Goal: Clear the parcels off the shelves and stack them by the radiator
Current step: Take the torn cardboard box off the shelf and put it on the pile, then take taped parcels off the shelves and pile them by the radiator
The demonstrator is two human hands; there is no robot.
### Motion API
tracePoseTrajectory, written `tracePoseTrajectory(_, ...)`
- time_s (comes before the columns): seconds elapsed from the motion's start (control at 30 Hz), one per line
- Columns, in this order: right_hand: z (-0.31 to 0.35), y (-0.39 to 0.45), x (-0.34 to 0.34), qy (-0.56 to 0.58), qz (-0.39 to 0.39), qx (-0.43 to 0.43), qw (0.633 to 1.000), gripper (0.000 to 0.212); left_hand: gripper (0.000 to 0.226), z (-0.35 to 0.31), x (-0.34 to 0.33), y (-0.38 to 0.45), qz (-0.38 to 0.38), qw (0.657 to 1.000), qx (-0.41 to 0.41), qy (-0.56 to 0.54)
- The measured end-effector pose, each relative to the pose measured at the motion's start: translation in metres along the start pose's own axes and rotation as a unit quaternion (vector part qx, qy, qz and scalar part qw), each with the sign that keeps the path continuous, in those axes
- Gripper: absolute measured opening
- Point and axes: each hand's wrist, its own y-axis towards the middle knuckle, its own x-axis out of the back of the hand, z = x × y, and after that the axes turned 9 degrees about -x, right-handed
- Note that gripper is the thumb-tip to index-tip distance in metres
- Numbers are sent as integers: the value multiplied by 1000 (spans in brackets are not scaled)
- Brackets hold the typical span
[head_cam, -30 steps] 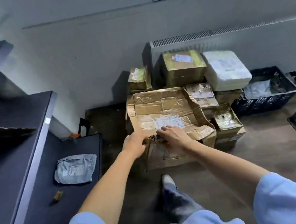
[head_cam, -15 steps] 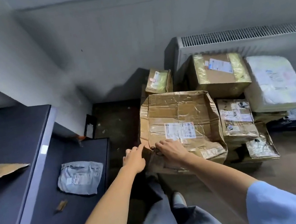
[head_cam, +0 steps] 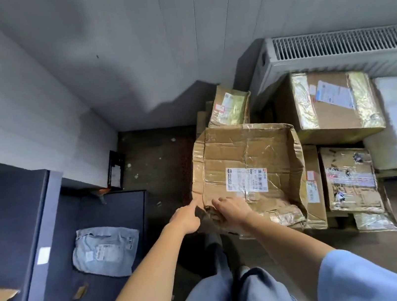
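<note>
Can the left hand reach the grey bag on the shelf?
Probably yes. The grey bag lies in the open on the low shelf, just left of the left hand, with nothing between them or on top of it.

Bare floor [head_cam: 160, 161] open left of crushed box [head_cam: 247, 168], parcels [head_cam: 325, 106] crowding its right, radiator [head_cam: 342, 49] behind

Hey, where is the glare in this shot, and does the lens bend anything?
Head view: glare flashes off the shiny tape on the big crumpled brown cardboard box and the taped brown carton by the white ribbed radiator. Wide-angle distortion curves the wall's panel seams. A dark shadow falls on the wall behind the pile.
</note>
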Motion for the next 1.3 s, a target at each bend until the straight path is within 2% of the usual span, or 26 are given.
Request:
tracePoseTrajectory(0.13,-5,2,-10,-20,63,-53,996,67,67,3,2,5,35,999,8,-29)
tracePoseTrajectory(0.23,-11,0,-15,-42,111,-86,989,78,63,8,-1,1,28,998,13,-56)
tracePoseTrajectory(0.43,-11,-19,-20,-47,112,-91,988,70,60,13,-26,-25,-30,991,33,-128)
tracePoseTrajectory(0.57,8,-39,-3,-59,62,-33,996,54,56,17,-57,-63,-85,978,71,-177)
tracePoseTrajectory(0.67,37,-57,11,-70,16,40,997,44,53,22,-89,-100,-129,962,104,-215)
tracePoseTrajectory(0.77,70,-79,9,-108,5,115,987,37,52,31,-130,-138,-180,938,138,-262)
tracePoseTrajectory(0.9,116,-118,-19,-214,48,200,955,42,51,48,-201,-202,-239,879,199,-361)
tracePoseTrajectory(1.07,187,-174,-67,-327,98,300,891,39,47,77,-302,-299,-307,790,299,-437)
tracePoseTrajectory(1.2,263,-244,-122,-416,102,420,800,41,46,87,-402,-380,-349,684,380,-516)
tracePoseTrajectory(1.3,321,-320,-175,-449,97,500,734,36,43,85,-483,-439,-385,571,431,-583)
